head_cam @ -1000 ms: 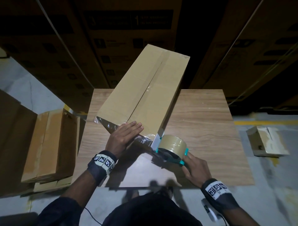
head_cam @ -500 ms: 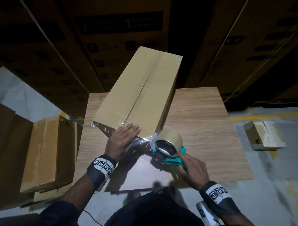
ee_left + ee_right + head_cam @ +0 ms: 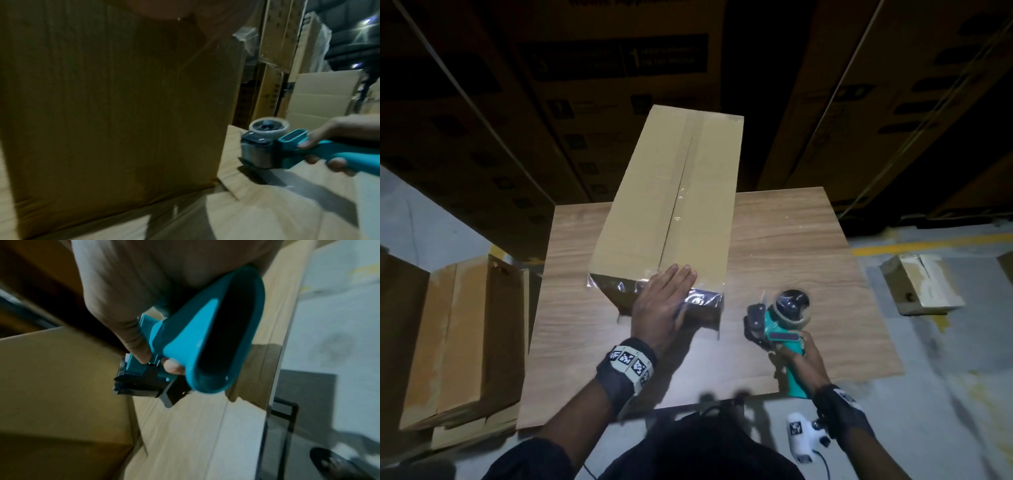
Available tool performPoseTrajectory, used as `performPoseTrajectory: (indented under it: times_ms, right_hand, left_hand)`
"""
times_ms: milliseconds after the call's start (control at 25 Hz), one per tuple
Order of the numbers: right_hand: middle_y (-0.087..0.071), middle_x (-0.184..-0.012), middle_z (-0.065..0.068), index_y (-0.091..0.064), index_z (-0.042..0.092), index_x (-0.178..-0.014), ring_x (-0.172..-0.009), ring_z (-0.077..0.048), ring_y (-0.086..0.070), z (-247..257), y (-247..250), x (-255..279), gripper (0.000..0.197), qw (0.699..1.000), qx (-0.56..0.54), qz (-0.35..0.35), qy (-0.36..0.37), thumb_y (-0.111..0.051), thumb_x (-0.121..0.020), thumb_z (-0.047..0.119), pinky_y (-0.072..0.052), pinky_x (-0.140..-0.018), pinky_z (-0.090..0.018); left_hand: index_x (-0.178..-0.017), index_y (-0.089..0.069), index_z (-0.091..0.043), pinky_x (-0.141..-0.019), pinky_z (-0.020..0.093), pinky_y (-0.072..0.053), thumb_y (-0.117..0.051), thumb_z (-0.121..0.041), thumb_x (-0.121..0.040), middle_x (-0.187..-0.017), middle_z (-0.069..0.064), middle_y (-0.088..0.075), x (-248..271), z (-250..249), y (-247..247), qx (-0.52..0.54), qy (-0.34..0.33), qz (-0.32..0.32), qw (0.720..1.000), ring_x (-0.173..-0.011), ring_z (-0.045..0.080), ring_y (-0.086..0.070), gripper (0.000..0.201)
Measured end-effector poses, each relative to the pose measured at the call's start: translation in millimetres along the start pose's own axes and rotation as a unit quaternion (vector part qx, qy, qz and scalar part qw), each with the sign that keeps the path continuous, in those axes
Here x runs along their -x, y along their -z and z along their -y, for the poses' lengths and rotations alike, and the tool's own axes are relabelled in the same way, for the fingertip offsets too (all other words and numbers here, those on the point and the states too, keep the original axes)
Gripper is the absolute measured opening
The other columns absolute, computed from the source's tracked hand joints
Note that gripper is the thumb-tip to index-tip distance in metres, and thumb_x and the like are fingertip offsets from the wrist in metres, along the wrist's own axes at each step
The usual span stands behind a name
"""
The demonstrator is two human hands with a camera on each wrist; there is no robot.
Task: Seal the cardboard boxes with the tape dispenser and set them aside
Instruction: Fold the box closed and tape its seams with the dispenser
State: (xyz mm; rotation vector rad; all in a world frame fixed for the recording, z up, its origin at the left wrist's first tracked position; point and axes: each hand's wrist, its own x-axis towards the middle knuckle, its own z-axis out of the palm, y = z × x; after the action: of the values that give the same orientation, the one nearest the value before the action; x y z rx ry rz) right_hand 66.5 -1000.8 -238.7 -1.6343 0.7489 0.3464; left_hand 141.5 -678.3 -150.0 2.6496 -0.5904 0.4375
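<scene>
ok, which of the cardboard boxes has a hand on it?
The long box on the table, with the left hand flat on its near end. The others sit on the floor, untouched.

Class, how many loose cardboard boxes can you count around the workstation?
3: the long box on the table, one on the floor at left, one at right. More may be hidden.

A wooden table point(image 3: 791, 240) stands on a grey floor point(image 3: 945, 411). Behind the table rise 3 dark printed cartons point(image 3: 619, 68). A yellow floor line point(image 3: 928, 241) runs right of the table.
</scene>
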Motion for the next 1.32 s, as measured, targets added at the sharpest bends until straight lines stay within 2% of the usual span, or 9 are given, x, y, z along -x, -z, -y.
performPoseTrajectory:
  times_ms: [200, 320, 400, 480, 600, 760, 880, 1080, 1320]
  right_hand:
    - [-0.067, -0.086, -0.023, -0.055, 0.006, -0.131, -0.065, -0.033, -0.063, -20, 19, -59, 0.063, 0.997, -0.062, -0.014, -0.042, -0.076, -0.073, 0.022, -0.052, -0.069, -0.048]
    - [-0.071, -0.107, -0.023, -0.056, 0.011, -0.129, -0.086, -0.036, -0.071, -29, 21, -78, 0.062, 0.994, -0.081, -0.018, -0.066, -0.081, -0.075, 0.027, -0.06, -0.077, -0.048]
    - [-0.066, -0.124, -0.023, -0.057, 0.01, -0.129, -0.111, -0.038, -0.067, -9, 21, -63, 0.068, 0.995, -0.013, -0.036, -0.09, -0.086, -0.072, 0.033, -0.054, -0.096, -0.047]
    - [-0.058, -0.126, -0.017, -0.052, 0.009, -0.128, -0.121, -0.038, -0.058, 21, 28, -34, 0.064, 0.978, 0.145, -0.118, -0.088, -0.084, -0.078, 0.034, -0.046, -0.095, -0.038]
    - [-0.052, -0.139, -0.013, -0.051, 0.012, -0.136, -0.126, -0.034, -0.055, 61, 33, 0, 0.056, 0.949, 0.168, -0.229, 0.136, -0.076, -0.087, 0.023, -0.047, -0.103, -0.044]
    - [-0.04, -0.158, 0.017, -0.042, 0.038, -0.153, -0.145, -0.005, -0.037, 116, -1, 25, 0.057, 0.971, -0.013, 0.002, 0.24, -0.047, -0.099, 0.058, -0.032, -0.117, -0.036]
    - [-0.018, -0.167, 0.02, -0.031, 0.047, -0.156, -0.155, -0.007, -0.014, 142, -32, 35, 0.076, 0.972, -0.067, 0.129, 0.183, -0.03, -0.089, 0.083, -0.005, -0.123, -0.056]
    - [-0.011, -0.168, 0.019, -0.031, 0.063, -0.149, -0.157, -0.017, -0.005, 137, -42, 35, 0.07, 0.974, -0.1, 0.15, 0.134, -0.015, -0.084, 0.087, 0.002, -0.117, -0.071]
    - [-0.024, -0.165, 0.016, -0.034, 0.046, -0.154, -0.155, -0.011, -0.018, 129, -49, 31, 0.087, 0.979, -0.143, 0.114, 0.092, -0.023, -0.082, 0.092, -0.003, -0.126, -0.053]
  left_hand:
    - [-0.162, 0.001, -0.018, -0.128, 0.041, -0.003, -0.045, -0.051, -0.104, -0.169, 0.006, 0.002, -35, -73, -14, 0.003, 0.025, 0.181, 0.983, -0.157, 0.02, 0.002, 0.081]
    - [-0.161, 0.006, -0.022, -0.13, 0.042, -0.002, -0.042, -0.054, -0.104, -0.169, 0.001, 0.01, -41, -78, -3, 0.039, 0.004, 0.219, 0.975, -0.157, 0.015, 0.011, 0.082]
    - [-0.162, -0.004, -0.026, -0.13, 0.043, -0.007, -0.042, -0.053, -0.104, -0.17, -0.002, 0.001, -32, -65, 9, 0.082, 0.033, 0.185, 0.979, -0.157, 0.012, 0.004, 0.075]
    - [-0.161, -0.017, -0.028, -0.129, 0.044, -0.012, -0.044, -0.054, -0.103, -0.169, -0.003, -0.012, -18, -47, 28, 0.119, 0.086, 0.103, 0.984, -0.157, 0.01, -0.006, 0.069]
    - [-0.16, -0.028, -0.027, -0.123, 0.044, -0.021, -0.053, -0.06, -0.094, -0.167, -0.005, -0.023, 4, -21, 61, 0.179, 0.196, -0.015, 0.964, -0.155, 0.01, -0.018, 0.078]
    - [-0.164, -0.011, -0.033, -0.121, 0.037, -0.019, -0.053, -0.077, -0.082, -0.169, -0.007, -0.016, 24, -1, 76, 0.293, 0.258, 0.019, 0.921, -0.154, 0.01, -0.019, 0.102]
    - [-0.162, 0.003, -0.04, -0.125, 0.038, -0.013, -0.04, -0.09, -0.078, -0.168, -0.016, -0.007, 24, -1, 70, 0.38, 0.3, 0.086, 0.871, -0.154, 0.008, -0.016, 0.107]
    - [-0.161, -0.008, -0.047, -0.124, 0.037, -0.008, -0.039, -0.098, -0.072, -0.143, -0.056, -0.014, 25, 0, 59, 0.473, 0.353, 0.049, 0.806, -0.145, -0.009, -0.015, 0.106]
    - [-0.159, -0.012, -0.051, -0.126, 0.042, -0.007, -0.038, -0.099, -0.071, -0.159, -0.031, -0.014, 23, -2, 47, 0.499, 0.37, 0.035, 0.783, -0.147, -0.004, -0.014, 0.103]
